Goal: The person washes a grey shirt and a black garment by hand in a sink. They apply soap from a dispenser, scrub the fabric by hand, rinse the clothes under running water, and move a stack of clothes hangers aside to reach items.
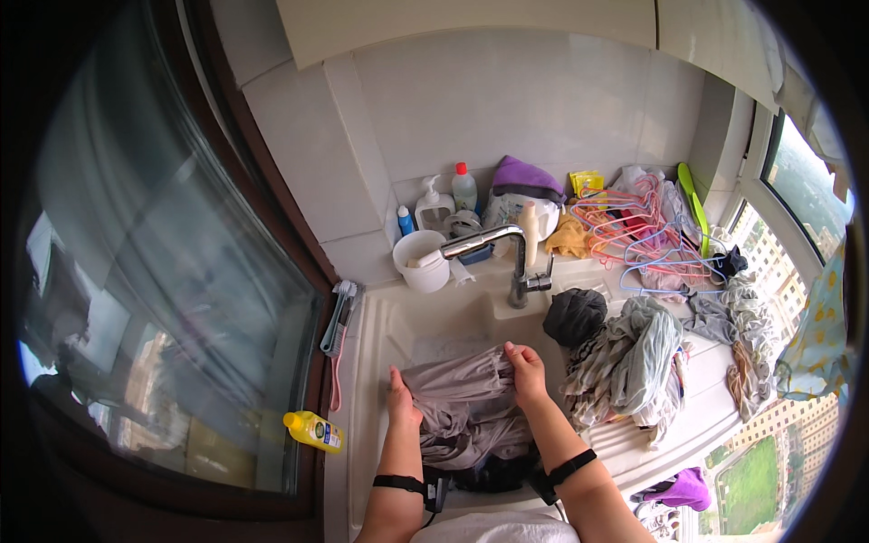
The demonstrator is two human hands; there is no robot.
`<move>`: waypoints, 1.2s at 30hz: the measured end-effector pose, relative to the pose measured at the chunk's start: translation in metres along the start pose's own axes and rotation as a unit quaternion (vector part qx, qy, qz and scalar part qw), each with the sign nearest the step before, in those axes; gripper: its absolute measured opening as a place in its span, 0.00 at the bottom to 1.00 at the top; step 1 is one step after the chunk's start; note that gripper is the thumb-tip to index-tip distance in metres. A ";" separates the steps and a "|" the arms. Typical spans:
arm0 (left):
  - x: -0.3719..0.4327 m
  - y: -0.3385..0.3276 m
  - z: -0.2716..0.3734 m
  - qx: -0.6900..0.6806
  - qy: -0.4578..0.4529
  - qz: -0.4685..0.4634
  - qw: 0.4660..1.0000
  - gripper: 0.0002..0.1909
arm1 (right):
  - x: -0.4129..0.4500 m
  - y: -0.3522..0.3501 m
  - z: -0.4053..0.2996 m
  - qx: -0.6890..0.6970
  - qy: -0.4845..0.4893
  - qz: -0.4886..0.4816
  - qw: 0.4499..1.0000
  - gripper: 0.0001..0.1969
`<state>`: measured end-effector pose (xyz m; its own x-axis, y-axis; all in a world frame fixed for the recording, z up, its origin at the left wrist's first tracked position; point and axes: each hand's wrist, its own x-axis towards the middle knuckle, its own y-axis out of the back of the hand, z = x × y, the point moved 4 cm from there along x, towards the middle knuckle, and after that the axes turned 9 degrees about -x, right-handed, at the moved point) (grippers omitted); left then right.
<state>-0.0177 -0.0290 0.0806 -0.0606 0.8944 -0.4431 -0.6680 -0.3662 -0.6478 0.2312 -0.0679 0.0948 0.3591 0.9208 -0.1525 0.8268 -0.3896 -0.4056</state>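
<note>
A wet grey-beige garment is stretched between my two hands over the laundry sink. My left hand grips its left edge, and the gathered right end is pinched by my right hand. The garment's lower folds hang into the basin, beside a black cloth close to my body. Behind the garment, a little sudsy water shows on the sink floor. A chrome faucet rises at the back, its spout swung to the left.
Right of the basin, a heap of wet clothes and a dark bundle lie on the ribbed washboard. Plastic hangers, bottles and a white bucket line the back. Brushes and a yellow bottle are at left.
</note>
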 end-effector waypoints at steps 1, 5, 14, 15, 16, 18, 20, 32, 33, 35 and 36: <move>-0.006 -0.006 0.003 0.048 -0.015 -0.013 0.999 0.28 | 0.006 0.010 0.002 0.008 0.001 0.021 1.000 0.07; -0.002 0.022 0.004 0.062 -0.005 -0.116 0.991 0.23 | 0.009 0.007 0.016 0.028 -0.018 0.050 0.998 0.08; -0.018 0.004 -0.018 0.035 0.063 -0.162 0.984 0.15 | -0.012 0.005 0.051 -0.372 -0.191 -0.045 0.908 0.35; -0.019 0.002 -0.021 0.023 0.082 -0.160 0.983 0.16 | -0.013 0.004 0.057 -0.371 -0.190 -0.044 0.908 0.35; -0.019 0.000 -0.022 0.023 0.083 -0.161 0.983 0.16 | -0.016 0.002 0.067 -0.466 -0.236 -0.112 0.845 0.35; -0.019 -0.001 -0.025 0.037 0.102 -0.150 0.983 0.18 | -0.024 -0.006 0.078 -0.551 -0.278 -0.179 0.766 0.36; -0.018 0.002 -0.025 0.045 0.110 -0.140 0.983 0.19 | -0.037 -0.020 0.080 -0.601 -0.266 -0.211 0.724 0.32; -0.017 -0.012 0.005 0.129 -0.015 -0.052 0.990 0.27 | -0.002 -0.003 0.029 -0.056 -0.030 -0.027 0.998 0.08; -0.016 -0.013 0.006 0.083 -0.039 -0.044 0.995 0.27 | -0.004 -0.006 0.022 -0.062 -0.002 -0.021 0.998 0.08; -0.004 -0.008 0.007 0.050 -0.016 -0.061 0.997 0.27 | -0.010 -0.012 0.012 -0.060 0.004 0.007 0.998 0.07; 0.000 -0.007 0.007 0.019 0.008 -0.078 0.997 0.27 | -0.011 -0.012 0.008 -0.056 0.009 0.037 0.998 0.07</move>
<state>-0.0181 -0.0242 0.0894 0.0575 0.9357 -0.3480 -0.6955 -0.2125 -0.6864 0.2137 -0.0731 0.0941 0.4284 0.8889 -0.1621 0.8404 -0.4579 -0.2900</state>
